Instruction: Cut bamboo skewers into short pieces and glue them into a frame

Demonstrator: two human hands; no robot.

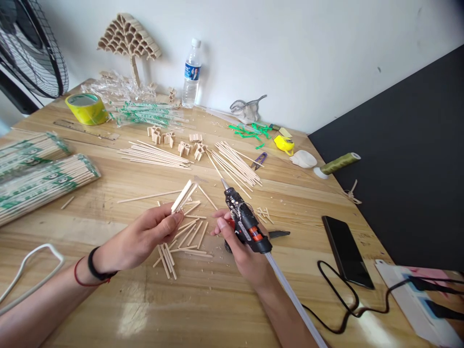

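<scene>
My left hand (159,226) pinches a small bundle of short wooden sticks (182,195), their ends pointing up and away. My right hand (235,241) is wrapped round a black glue gun (244,217), with its metal nozzle up and to the right of the bundle, apart from it. A clear glue stick (290,295) runs out of the gun's back end. Loose short sticks (194,234) lie scattered on the wooden table (174,314) between and below my hands. Behind them are two piles of long sticks (155,157) and several small glued stick pieces (184,148).
Packed sticks (47,183) and yellow tape (87,109) lie left, near a fan (32,43). A stick tree (128,41) and a bottle (191,75) stand at the back. Right are snips (259,160), a thread spool (337,165), a phone (347,251), a black cable (340,285) and a power strip (420,299).
</scene>
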